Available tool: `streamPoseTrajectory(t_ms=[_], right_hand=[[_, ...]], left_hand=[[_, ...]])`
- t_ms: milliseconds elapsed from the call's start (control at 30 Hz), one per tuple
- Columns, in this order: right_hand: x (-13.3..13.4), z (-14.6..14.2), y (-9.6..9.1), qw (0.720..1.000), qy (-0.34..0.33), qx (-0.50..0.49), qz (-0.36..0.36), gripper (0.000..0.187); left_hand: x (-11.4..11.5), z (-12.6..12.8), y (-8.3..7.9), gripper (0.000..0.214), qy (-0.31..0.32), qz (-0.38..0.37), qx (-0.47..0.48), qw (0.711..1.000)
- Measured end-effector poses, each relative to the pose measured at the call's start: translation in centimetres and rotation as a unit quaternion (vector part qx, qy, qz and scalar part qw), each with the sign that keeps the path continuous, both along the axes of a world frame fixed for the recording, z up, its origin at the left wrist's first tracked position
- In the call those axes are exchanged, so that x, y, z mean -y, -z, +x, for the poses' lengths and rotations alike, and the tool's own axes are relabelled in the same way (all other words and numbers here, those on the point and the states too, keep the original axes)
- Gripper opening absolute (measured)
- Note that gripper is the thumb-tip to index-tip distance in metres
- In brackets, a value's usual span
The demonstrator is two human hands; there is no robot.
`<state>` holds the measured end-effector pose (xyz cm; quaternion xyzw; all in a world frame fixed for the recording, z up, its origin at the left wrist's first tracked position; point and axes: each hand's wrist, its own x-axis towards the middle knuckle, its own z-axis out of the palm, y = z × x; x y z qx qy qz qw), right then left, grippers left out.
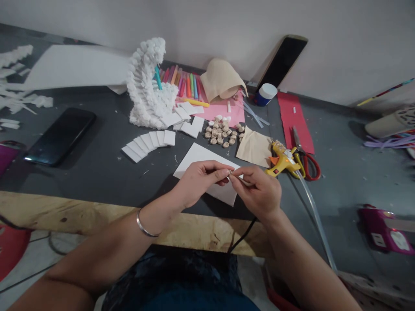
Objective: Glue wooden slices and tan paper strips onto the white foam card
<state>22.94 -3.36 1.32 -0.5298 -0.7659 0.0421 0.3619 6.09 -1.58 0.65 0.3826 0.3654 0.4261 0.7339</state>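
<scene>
Dark clothing [175,283] cut off at the near edge; small pale piece [230,172] half hidden

Left hand [204,178] and right hand [261,190] pinch it above the white board [193,160], fingers closed over it, its shape unclear. At right, the magenta device's [382,226] markings are too small to read; at left, a purple object [7,157] is cut off

On my remote feed, the hands [262,190] hid most of the small pale piece [230,172]; the left edge cropped a purple object [6,159].

Small beige strip [243,180], partly hidden
</scene>
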Motion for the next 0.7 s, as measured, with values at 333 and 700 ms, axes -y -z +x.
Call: streamPoseTrajectory(t_ms=[333,700], right_hand=[[-0.5,0.5,0.2,0.998,-0.039,0.001,-0.041,0.012],[-0.5,1.2,-0.1,0.989,-0.072,-0.038,-0.121,0.013]], left_hand=[[0.1,-0.2,-0.1,0.023,0.006,0.1,-0.117,0.988],[-0.3,-0.3,0.5,0.025,0.028,0.044,-0.069,0.996]])
